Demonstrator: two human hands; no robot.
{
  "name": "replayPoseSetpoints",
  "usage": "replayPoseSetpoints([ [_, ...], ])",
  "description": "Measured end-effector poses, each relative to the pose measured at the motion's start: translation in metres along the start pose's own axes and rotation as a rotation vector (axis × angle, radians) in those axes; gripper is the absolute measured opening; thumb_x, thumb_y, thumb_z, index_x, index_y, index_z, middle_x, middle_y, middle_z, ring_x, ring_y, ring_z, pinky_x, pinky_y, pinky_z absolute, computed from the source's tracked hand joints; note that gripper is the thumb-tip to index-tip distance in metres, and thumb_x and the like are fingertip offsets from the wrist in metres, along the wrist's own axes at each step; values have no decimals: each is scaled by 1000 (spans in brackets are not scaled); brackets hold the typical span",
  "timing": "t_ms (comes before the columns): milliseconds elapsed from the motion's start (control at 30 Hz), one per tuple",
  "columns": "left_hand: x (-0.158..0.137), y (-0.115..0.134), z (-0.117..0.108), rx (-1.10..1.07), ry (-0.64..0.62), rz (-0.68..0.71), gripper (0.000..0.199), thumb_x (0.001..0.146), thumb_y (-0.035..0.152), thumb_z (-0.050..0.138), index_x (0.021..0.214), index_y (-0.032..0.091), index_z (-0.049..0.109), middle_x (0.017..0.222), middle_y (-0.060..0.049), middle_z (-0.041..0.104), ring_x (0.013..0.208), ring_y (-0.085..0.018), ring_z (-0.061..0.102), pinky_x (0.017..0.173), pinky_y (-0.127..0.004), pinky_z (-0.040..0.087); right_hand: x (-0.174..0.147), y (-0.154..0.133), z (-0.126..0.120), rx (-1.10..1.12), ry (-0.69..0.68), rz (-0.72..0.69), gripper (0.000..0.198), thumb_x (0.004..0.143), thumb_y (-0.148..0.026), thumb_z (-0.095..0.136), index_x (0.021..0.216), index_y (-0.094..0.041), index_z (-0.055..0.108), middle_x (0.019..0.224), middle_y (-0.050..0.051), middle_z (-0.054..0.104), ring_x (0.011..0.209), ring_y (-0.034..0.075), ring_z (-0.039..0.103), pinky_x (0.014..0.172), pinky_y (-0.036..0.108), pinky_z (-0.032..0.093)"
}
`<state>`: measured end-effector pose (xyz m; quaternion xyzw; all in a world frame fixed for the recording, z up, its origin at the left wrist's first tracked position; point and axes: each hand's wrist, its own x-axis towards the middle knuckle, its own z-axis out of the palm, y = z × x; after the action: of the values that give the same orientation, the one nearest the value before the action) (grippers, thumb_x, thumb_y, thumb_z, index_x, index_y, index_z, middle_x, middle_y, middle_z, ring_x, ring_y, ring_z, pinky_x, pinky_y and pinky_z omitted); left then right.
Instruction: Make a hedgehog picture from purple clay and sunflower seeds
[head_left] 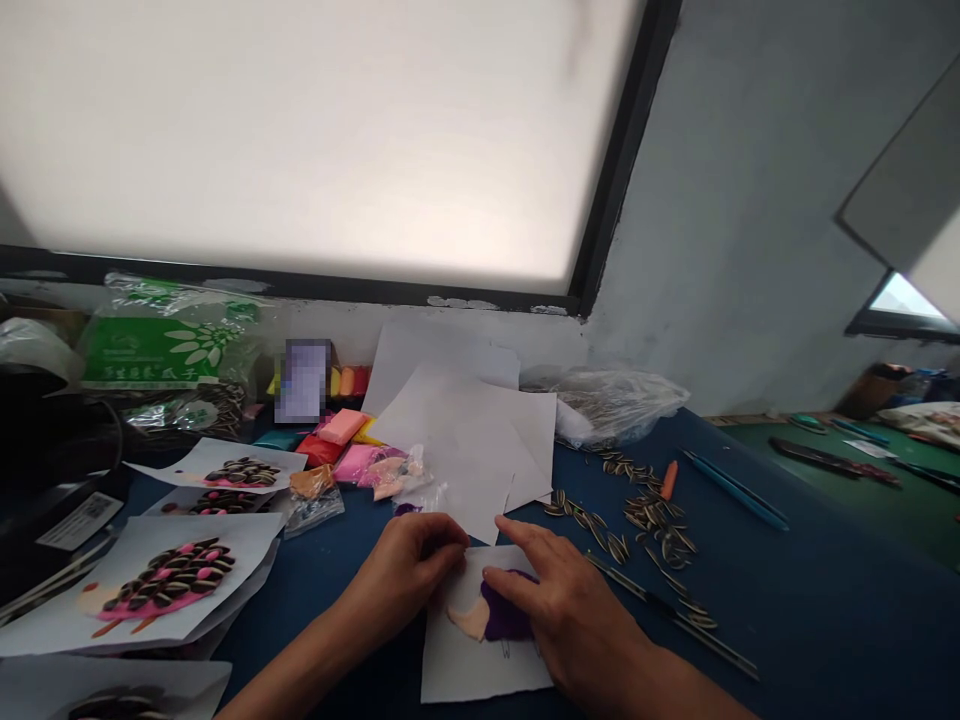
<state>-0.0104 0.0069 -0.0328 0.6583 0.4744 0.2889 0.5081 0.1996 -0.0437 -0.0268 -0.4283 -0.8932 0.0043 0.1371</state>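
Note:
On the blue tabletop in front of me lies a small white sheet of paper (442,675). It bears a flat purple clay shape (501,615) joined to a pale peach clay piece (471,620), with short drawn leg lines below. My left hand (416,570) is at the sheet's upper left corner, fingers curled and thumb pressed in; whatever is between the fingertips is hidden. My right hand (570,610) rests over the right part of the purple clay, its thumb and index finger spread apart. The hand covers that side of the shape.
Finished sheets with seed-covered clay figures (169,580) are stacked at left. Clay packets (345,428) and blank paper (465,450) lie behind. Sunflower seeds (656,520), tweezers (675,615), an orange stick (670,480) and a blue pen (735,488) are at right. A green seed bag (161,350) stands back left.

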Motion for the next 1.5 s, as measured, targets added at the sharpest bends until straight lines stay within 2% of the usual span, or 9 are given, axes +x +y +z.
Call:
replayPoseSetpoints([
  [233, 0, 1, 0, 14, 5, -2, 30, 72, 42, 57, 82, 15, 67, 58, 2, 56, 46, -12, 47, 44, -22, 36, 2, 0, 4, 15, -17, -18, 33, 84, -8, 57, 113, -21, 68, 151, 19, 43, 135, 33, 44, 102, 49, 45],
  [433, -1, 5, 0, -1, -1, -13, 28, 72, 41, 58, 80, 15, 66, 58, 2, 56, 46, -12, 48, 45, -23, 37, 2, 3, -2, 7, -30, 43, 48, 80, -2, 58, 124, -19, 65, 150, 21, 43, 132, 37, 47, 99, 53, 47],
  [600, -1, 3, 1, -6, 1, -8, 29, 74, 41, 57, 81, 15, 66, 61, 2, 58, 45, -11, 48, 44, -23, 37, 0, 3, -4, -1, -70, 33, 36, 81, -5, 60, 112, -19, 70, 150, 19, 44, 134, 37, 45, 102, 54, 45],
  [967, 2, 0, 1, -8, 1, 13, 31, 75, 40, 57, 84, 13, 67, 62, 1, 59, 44, -10, 46, 42, -22, 35, 2, -2, -7, 29, -110, 56, 33, 89, -14, 58, 119, -22, 69, 149, 18, 46, 134, 34, 45, 103, 52, 44],
  [1233, -2, -2, 1, 13, 26, 41, 33, 76, 42, 55, 87, 13, 68, 59, 3, 55, 47, -11, 45, 45, -22, 34, 4, 3, -4, 100, -73, 83, 50, 81, -1, 53, 125, -20, 65, 146, 20, 48, 133, 34, 46, 103, 52, 44],
  [1367, -1, -4, 5, -118, 34, 20, 47, 77, 53, 52, 100, 14, 63, 63, 3, 57, 41, -10, 45, 42, -23, 34, 4, 5, -5, 222, 26, 145, 42, 86, -1, 45, 117, -16, 68, 136, 17, 57, 126, 29, 53, 102, 47, 47],
  [1500, -1, -6, 7, -140, 68, 14, 49, 77, 57, 52, 97, 14, 65, 64, 2, 57, 41, -10, 44, 42, -23, 34, 3, 4, -1, 287, 80, 136, 36, 89, -5, 43, 111, -16, 69, 127, 15, 62, 117, 27, 59, 97, 45, 50],
])
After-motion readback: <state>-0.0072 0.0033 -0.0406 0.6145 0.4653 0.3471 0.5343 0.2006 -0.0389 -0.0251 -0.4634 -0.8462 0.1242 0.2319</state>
